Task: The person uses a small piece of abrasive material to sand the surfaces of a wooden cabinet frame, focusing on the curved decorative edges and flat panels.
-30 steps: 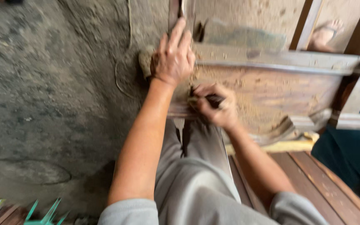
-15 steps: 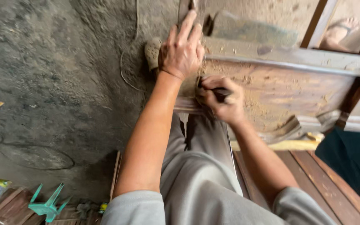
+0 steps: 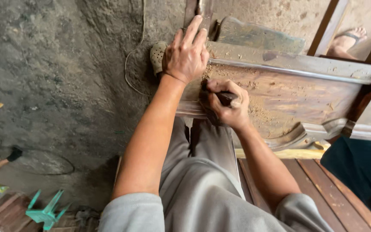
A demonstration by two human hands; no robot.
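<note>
Near: grey-trousered knees w/ forearms over them. Right hand (image 3: 227,105) clenched round a dark tool (image 3: 225,98), tip on the carved wood panel (image 3: 305,96) amid sawdust. Beyond, left hand (image 3: 186,53) flat, released, bracing the panel's edge. Risk, imo: tool skids on loose dust & gouges the wood or nicks the bracing fingers.

The scene is lit by soft, even daylight; no glare is seen. Only faint shadows are cast under the forearms. Straight edges are bent near the corners, and fine detail is slightly softened.
</note>
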